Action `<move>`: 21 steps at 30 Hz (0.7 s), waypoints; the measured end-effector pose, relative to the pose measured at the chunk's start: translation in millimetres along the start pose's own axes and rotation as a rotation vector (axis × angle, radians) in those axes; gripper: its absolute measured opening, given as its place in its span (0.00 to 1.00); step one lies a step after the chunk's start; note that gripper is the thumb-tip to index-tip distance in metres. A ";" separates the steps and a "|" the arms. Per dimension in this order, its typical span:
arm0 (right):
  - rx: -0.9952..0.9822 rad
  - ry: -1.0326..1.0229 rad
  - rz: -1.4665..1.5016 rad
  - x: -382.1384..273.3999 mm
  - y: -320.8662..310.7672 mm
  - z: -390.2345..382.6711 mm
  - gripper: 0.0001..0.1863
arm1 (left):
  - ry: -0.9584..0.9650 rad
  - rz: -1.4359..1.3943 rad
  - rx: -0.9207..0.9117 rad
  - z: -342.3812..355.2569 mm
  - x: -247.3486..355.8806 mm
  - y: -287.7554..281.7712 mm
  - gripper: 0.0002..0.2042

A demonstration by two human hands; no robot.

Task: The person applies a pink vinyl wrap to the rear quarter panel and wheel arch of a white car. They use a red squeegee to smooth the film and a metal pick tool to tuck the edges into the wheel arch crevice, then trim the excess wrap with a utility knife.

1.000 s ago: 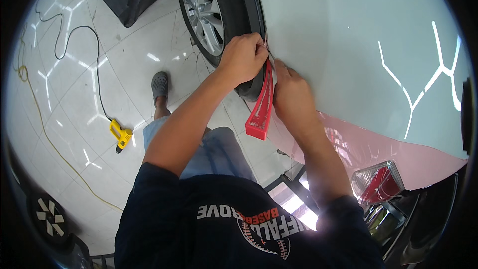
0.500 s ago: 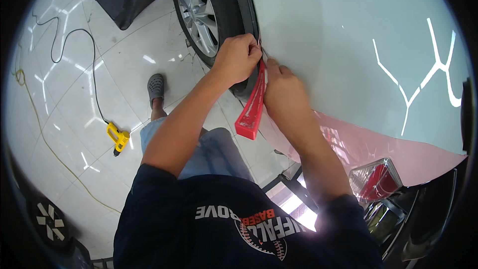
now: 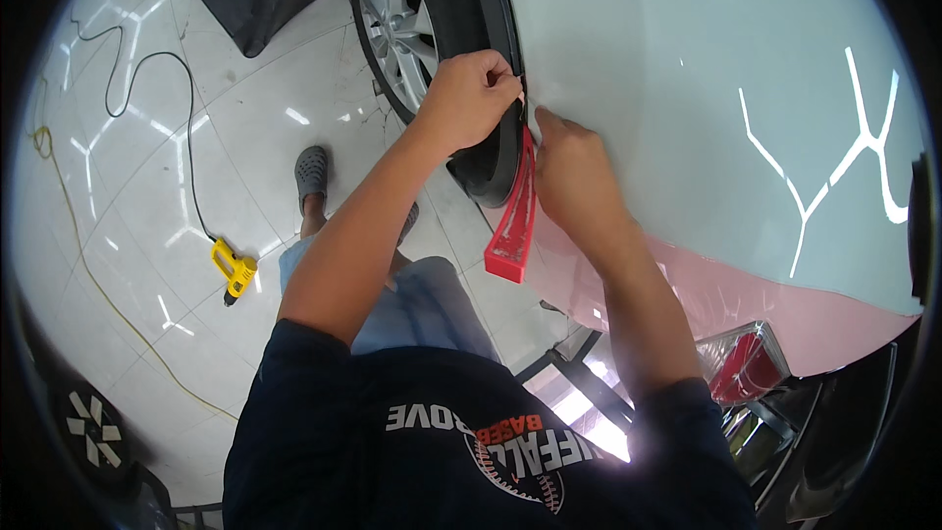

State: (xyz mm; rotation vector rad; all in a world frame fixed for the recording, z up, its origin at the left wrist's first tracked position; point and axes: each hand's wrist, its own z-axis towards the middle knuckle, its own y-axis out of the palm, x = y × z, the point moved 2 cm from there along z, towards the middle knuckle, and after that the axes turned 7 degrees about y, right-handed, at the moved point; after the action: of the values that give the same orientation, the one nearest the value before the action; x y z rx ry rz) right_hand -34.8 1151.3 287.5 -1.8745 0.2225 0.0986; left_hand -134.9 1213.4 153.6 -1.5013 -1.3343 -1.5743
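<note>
My left hand (image 3: 467, 98) pinches at a thin pale edge beside the black wheel arch trim (image 3: 508, 15); what sits between the fingertips is too small to name. My right hand (image 3: 579, 177) is curled against the panel edge just below it, index finger pointing up along the edge; what its hidden fingers hold, if anything, is unclear. A red plastic wedge (image 3: 507, 245) is lodged in the gap beside the trim, its wide end sticking out downward. The car body is pale mint (image 3: 687, 88) with a pink lower section (image 3: 687, 285), around a tyre (image 3: 451, 10).
A yellow heat gun (image 3: 234, 273) lies on the tiled floor with a dark cord; a yellow cord (image 3: 108, 294) runs nearby. A loose black plastic part (image 3: 245, 5) is at upper left. A tail light (image 3: 746, 363) is at lower right. My feet (image 3: 312, 172) are below.
My left hand has risen slightly along the edge, and my right hand has shifted a little upward. A second foot now shows behind my left forearm.
</note>
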 end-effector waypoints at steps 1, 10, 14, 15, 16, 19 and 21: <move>-0.013 0.016 0.003 0.0 -1.7 3.6 0.06 | -0.036 -0.064 -0.012 2.6 0.1 -2.9 0.09; -0.014 0.092 -0.008 -12.5 -14.4 15.2 0.18 | -0.110 -0.771 0.043 20.9 19.8 -45.0 0.06; -0.017 0.119 -0.006 -15.3 -18.8 21.1 0.22 | -0.003 -0.777 0.173 31.3 26.0 -66.0 0.05; -0.016 0.133 0.008 -17.0 -19.8 23.2 0.22 | 0.017 -0.725 0.202 31.8 26.3 -68.5 0.04; -0.015 0.134 -0.005 -19.9 -19.1 24.8 0.22 | 0.037 -0.673 0.232 31.2 26.8 -70.7 0.04; 0.014 0.131 -0.036 -30.1 -17.2 35.2 0.22 | 0.050 -0.545 0.263 24.0 20.0 -75.5 0.04; 0.042 0.108 -0.043 -35.3 -17.4 43.6 0.22 | 0.016 -0.478 0.257 15.2 10.1 -82.7 0.05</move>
State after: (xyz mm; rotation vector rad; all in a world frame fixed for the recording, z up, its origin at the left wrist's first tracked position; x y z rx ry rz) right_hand -63.9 1201.6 296.5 -1.8432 0.2562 -0.0363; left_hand -206.2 1256.9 139.4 -1.0609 -1.9058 -1.6020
